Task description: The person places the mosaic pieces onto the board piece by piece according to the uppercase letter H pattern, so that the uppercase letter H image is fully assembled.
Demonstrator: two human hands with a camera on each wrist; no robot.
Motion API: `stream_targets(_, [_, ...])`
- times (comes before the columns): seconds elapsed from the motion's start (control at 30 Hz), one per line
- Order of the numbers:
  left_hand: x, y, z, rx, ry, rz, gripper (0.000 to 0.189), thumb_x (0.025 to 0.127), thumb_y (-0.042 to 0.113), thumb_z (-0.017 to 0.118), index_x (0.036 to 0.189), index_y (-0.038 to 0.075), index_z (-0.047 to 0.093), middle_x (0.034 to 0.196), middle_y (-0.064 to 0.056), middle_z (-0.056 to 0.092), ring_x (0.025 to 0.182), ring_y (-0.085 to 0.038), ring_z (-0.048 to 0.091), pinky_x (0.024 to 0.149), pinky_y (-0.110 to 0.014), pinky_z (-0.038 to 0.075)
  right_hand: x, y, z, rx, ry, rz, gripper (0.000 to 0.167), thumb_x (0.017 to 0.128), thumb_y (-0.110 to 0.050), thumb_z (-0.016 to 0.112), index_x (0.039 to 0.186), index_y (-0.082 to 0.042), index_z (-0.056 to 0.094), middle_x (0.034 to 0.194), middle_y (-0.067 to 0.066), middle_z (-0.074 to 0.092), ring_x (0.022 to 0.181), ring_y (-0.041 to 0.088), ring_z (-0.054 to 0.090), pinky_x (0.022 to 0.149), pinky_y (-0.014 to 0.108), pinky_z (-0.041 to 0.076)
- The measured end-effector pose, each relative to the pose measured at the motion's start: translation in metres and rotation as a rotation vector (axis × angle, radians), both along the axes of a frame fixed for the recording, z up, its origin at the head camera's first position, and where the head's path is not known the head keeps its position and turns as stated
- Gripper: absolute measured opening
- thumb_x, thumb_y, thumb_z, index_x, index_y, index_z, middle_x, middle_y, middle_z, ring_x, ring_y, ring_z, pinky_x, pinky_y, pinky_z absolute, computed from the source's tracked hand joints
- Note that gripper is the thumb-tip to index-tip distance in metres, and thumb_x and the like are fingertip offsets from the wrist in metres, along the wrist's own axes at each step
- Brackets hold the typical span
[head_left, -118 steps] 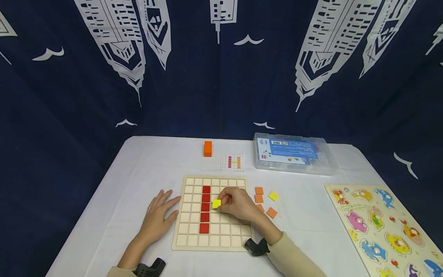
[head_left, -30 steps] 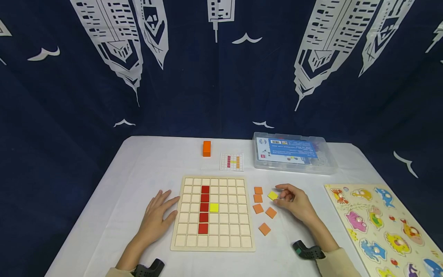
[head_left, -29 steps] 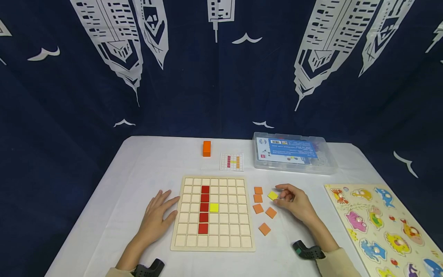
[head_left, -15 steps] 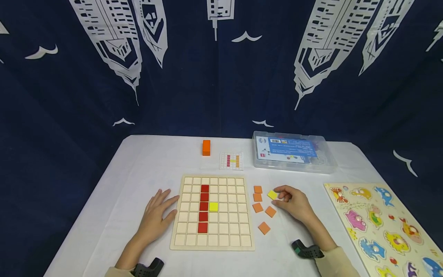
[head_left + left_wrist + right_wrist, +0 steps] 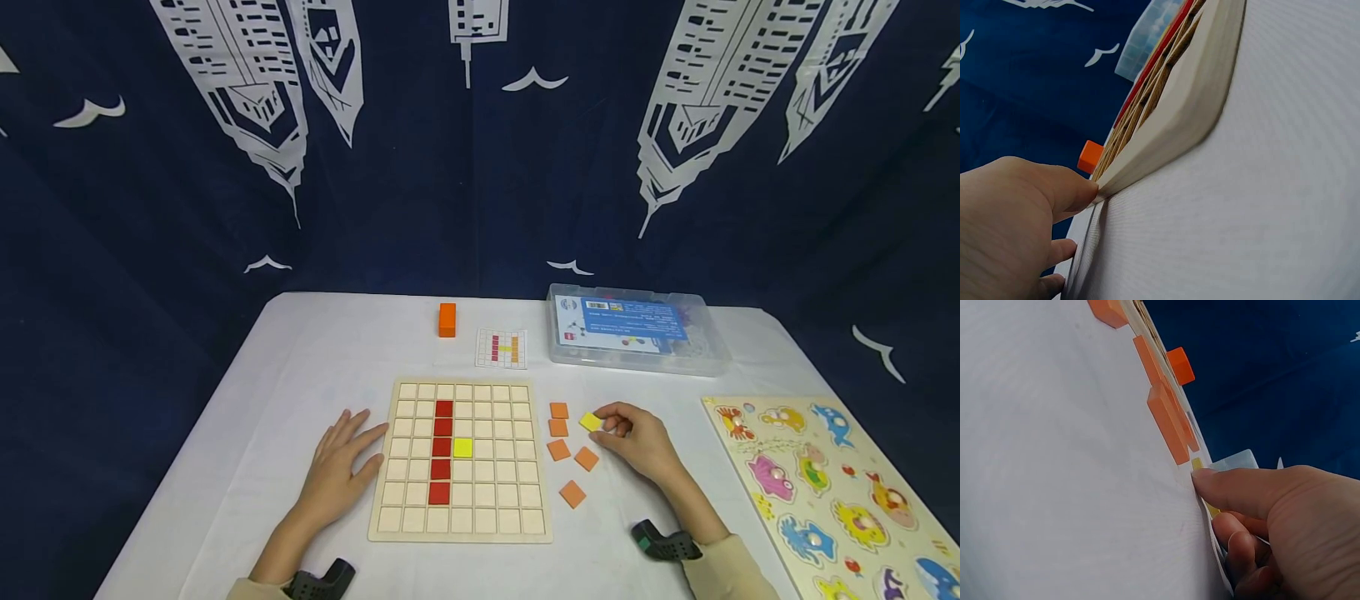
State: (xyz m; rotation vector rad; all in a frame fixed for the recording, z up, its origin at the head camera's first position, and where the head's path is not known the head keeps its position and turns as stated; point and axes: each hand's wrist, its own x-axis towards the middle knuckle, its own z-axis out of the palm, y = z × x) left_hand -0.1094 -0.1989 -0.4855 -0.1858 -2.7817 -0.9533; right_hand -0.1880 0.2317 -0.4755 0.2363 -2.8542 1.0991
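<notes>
My right hand (image 5: 637, 437) pinches a yellow square tile (image 5: 590, 422) on the tablecloth, right of the board; the right wrist view shows thumb and fingers at the tile's (image 5: 1197, 464) edge. Several orange square tiles (image 5: 587, 458) lie between that hand and the board. The wooden grid board (image 5: 498, 535) holds a column of red tiles (image 5: 442, 447). Beside the middle red one sits another yellow tile (image 5: 463, 448) in its cell. My left hand (image 5: 341, 467) lies with fingers spread at the board's left edge; in the left wrist view a fingertip touches the wooden rim (image 5: 1166, 134).
Behind the board lie a small pattern card (image 5: 501, 349) and an upright orange block (image 5: 447, 320). A clear plastic case (image 5: 637, 331) with a blue label stands at the back right. An animal puzzle board (image 5: 825, 492) covers the table's right side.
Earlier my right hand held a yellow tile over the board; that tile now sits beside the red column. The right hand has moved right and closed its fingers on the other yellow tile.
</notes>
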Motion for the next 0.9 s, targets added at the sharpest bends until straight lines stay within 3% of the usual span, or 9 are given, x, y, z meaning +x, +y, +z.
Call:
stream_targets(0.2, [0.001,-0.001,0.000,-0.006,0.023,-0.002,0.041,0.088,0.011,0.067,0.128,0.007,0.064,0.148,-0.024,0.044,0.144,-0.047,0.023,0.115,-0.066,0.014,0.000,0.000,0.000,-0.012,0.008,-0.005,0.023,0.079,-0.007,0.079,0.099,-0.002,0.071,0.074,0.000,0.058,0.062,0.008,0.045,0.055,0.021,0.038])
stream_targets(0.5, [0.000,-0.002,-0.002,-0.001,-0.007,0.002,0.041,0.089,0.013,0.067,0.130,0.008,0.063,0.150,-0.023,0.042,0.146,-0.046,0.021,0.116,-0.065,0.011,0.000,0.001,0.004,-0.058,0.001,-0.023,0.024,0.076,-0.002,0.078,0.099,0.001,0.071,0.077,0.003,0.062,0.064,0.006,0.048,0.055,0.019,0.042])
stream_targets(0.9, [0.000,0.000,0.000,-0.002,0.019,0.003,0.040,0.089,0.012,0.067,0.129,0.008,0.064,0.148,-0.023,0.044,0.144,-0.047,0.023,0.115,-0.066,0.014,0.009,-0.001,0.042,-0.087,-0.015,-0.020,0.026,0.078,-0.004,0.078,0.102,0.001,0.071,0.083,0.007,0.066,0.069,0.008,0.050,0.055,0.018,0.043])
